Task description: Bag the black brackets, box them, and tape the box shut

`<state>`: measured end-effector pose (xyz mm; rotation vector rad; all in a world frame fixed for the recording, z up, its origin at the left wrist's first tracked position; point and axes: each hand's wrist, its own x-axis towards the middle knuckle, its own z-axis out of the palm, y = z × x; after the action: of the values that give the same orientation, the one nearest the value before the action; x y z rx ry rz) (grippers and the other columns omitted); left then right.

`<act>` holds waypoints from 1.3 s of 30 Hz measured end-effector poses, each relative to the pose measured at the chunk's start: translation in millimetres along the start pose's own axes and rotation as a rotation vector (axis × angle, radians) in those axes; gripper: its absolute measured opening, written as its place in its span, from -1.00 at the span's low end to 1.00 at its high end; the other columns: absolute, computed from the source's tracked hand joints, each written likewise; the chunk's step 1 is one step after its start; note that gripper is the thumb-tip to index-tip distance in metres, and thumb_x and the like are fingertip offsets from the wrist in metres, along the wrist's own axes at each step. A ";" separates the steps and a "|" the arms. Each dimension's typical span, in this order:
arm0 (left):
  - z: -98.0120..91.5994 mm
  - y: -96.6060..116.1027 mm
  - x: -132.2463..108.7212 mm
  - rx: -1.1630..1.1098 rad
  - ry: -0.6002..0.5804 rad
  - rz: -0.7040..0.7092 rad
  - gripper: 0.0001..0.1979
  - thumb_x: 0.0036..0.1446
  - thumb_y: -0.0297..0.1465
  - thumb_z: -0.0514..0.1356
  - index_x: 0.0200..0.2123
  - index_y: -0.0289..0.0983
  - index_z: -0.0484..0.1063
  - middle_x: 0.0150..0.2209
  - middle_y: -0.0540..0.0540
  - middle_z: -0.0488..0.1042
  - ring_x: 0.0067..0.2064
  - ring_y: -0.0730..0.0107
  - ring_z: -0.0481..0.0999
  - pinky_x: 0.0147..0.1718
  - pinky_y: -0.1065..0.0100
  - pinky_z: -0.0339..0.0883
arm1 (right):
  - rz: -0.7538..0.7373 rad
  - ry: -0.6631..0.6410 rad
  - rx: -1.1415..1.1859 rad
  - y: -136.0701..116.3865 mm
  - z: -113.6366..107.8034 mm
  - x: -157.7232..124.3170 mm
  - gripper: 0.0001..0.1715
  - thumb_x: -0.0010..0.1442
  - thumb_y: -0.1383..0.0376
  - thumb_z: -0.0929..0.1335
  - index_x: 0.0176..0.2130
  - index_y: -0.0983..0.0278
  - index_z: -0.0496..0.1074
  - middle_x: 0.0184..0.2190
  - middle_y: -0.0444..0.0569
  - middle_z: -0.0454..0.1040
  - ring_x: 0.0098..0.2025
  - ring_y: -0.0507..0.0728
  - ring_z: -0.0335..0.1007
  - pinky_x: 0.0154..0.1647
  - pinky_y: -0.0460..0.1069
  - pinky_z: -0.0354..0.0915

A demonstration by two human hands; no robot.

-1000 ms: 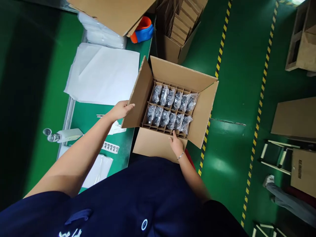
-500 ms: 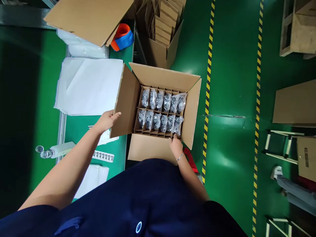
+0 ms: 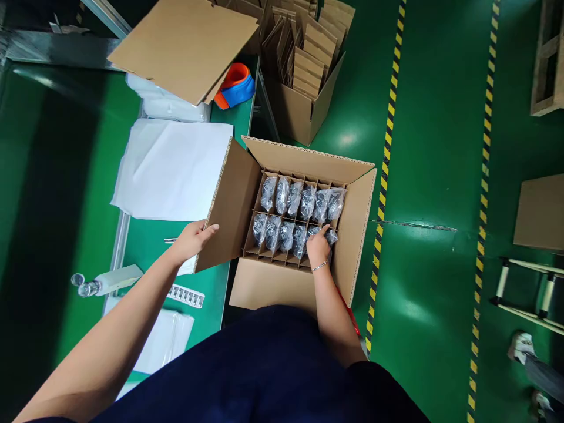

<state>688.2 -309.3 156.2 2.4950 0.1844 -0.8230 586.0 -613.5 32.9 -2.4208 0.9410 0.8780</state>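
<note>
An open cardboard box (image 3: 273, 282) holds two rows of dark parts in clear plastic bags (image 3: 307, 202), set in a grid of cardboard dividers (image 3: 293, 218). My left hand (image 3: 196, 239) grips the edge of its left flap (image 3: 231, 205), thumb on the inner face and fingers behind. Over the right end of the near row is my right hand (image 3: 318, 248), index finger stretched toward the middle divider and the other fingers mostly hidden. It covers part of the bags there, and I see nothing held in it.
White sheets (image 3: 176, 170), cardboard sheets (image 3: 185, 47) and an orange-and-blue roll (image 3: 238, 88) lie on the green workbench (image 3: 211, 294). Behind stands a carton of folded cardboard (image 3: 295, 111). Striped tape (image 3: 388, 141) marks the floor; a person's shoe (image 3: 522, 346) shows at right.
My right hand has moved from the box's near edge up over the near row of bags, index finger extended. My left hand stays on the flap. The whole view has shifted slightly.
</note>
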 end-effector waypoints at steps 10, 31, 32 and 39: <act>0.0 -14.2 6.2 -0.074 -0.067 0.055 -0.47 0.01 0.14 0.06 -0.55 -0.23 0.20 -0.51 -0.01 0.33 -0.42 0.31 0.27 -0.44 0.35 0.17 | -0.125 -0.057 -0.137 -18.1 2.9 -9.6 -0.16 0.37 0.32 0.14 0.39 0.48 -0.47 -0.23 0.24 0.59 -0.19 0.21 0.57 -0.23 -0.01 0.38; -6.0 -17.8 10.4 -0.046 -0.093 0.207 -0.57 0.13 -0.01 -0.04 -0.55 -0.22 0.19 -0.62 0.00 0.26 -0.52 0.37 0.25 -0.53 0.37 0.07 | -0.361 -0.103 -0.389 -99.0 7.4 -16.2 -0.35 0.38 0.30 0.13 0.39 0.30 -0.04 -0.24 0.17 0.59 -0.20 0.21 0.56 -0.25 -0.01 0.34; -6.2 -18.0 10.8 -0.038 -0.087 0.212 -0.57 0.13 -0.01 -0.04 -0.56 -0.22 0.19 -0.63 0.00 0.26 -0.53 0.36 0.25 -0.53 0.36 0.06 | -0.373 -0.106 -0.397 -102.8 8.4 -16.6 -0.34 0.37 0.30 0.14 0.40 0.27 -0.06 -0.24 0.15 0.59 -0.20 0.21 0.56 -0.25 -0.01 0.34; -8.0 -20.5 13.8 -0.042 -0.104 0.305 -0.49 0.17 0.06 -0.11 -0.51 -0.22 0.30 -0.59 -0.04 0.32 -0.51 0.30 0.30 -0.46 0.33 0.10 | -0.418 -0.119 -0.449 -129.6 14.5 -21.6 -0.35 0.37 0.32 0.14 0.39 0.30 -0.03 -0.25 0.17 0.59 -0.19 0.20 0.56 -0.23 -0.02 0.34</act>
<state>697.8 -288.0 144.9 2.3541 -0.2079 -0.8071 659.3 -505.5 54.2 -2.7431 0.1835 1.1435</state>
